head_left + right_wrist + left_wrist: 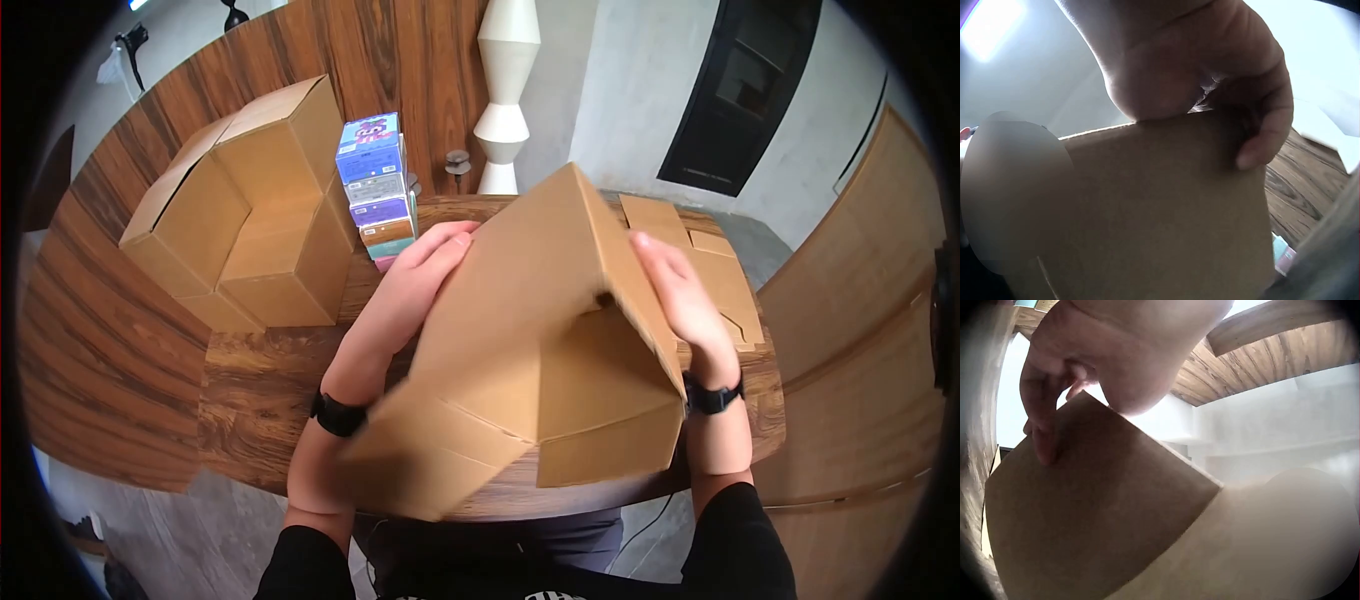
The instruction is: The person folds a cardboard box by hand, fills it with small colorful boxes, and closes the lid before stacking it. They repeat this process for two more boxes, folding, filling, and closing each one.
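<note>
A brown cardboard box [520, 260] is held tilted over the front of the table, its flaps hanging open toward the person. My left hand [425, 265] grips its left side; in the left wrist view that hand [1110, 356] has fingers bent over a cardboard edge. On the opposite side, my right hand [685, 300] holds the box. The right wrist view shows this hand [1204, 69] with thumb side and fingers on either side of a cardboard panel [1166, 200]. Part of the lower left flap is blurred.
An open cardboard box [270, 240] stands at the table's left. Beside it is a stack of small colourful boxes [372, 165]. Flattened cardboard [715, 270] lies at the right on the wooden table [260, 380]. A white faceted column [500, 80] rises behind.
</note>
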Action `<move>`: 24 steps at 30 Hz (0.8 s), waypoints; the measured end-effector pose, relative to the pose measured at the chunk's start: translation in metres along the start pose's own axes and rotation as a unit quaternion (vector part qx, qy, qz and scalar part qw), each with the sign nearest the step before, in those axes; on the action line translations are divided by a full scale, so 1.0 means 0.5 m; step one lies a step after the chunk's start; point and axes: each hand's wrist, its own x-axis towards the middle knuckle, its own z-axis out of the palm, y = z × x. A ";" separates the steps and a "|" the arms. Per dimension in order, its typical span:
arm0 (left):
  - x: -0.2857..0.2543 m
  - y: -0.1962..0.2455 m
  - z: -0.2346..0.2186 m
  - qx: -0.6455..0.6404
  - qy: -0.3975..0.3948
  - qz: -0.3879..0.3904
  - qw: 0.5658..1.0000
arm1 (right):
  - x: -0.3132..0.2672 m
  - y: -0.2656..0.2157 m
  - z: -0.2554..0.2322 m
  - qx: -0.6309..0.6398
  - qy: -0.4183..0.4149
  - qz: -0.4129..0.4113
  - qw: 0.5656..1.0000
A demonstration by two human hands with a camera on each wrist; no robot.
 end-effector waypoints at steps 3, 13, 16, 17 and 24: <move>-0.031 0.016 0.011 0.003 -0.027 -0.034 0.999 | 0.042 0.088 0.017 0.061 -0.061 0.095 0.992; -0.092 -0.039 -0.019 0.018 -0.097 -0.021 0.995 | 0.045 0.248 0.016 -0.167 -0.322 0.116 0.924; -0.085 -0.053 -0.035 0.031 -0.108 -0.021 0.993 | 0.051 0.101 0.039 -0.242 -0.255 0.258 0.900; -0.076 -0.054 -0.049 0.036 -0.114 -0.031 0.992 | 0.051 0.095 0.036 -0.254 -0.145 0.261 0.920; -0.003 0.006 -0.204 0.099 -0.129 -0.102 0.981 | -0.021 -0.054 0.024 -0.160 -0.059 -0.195 0.966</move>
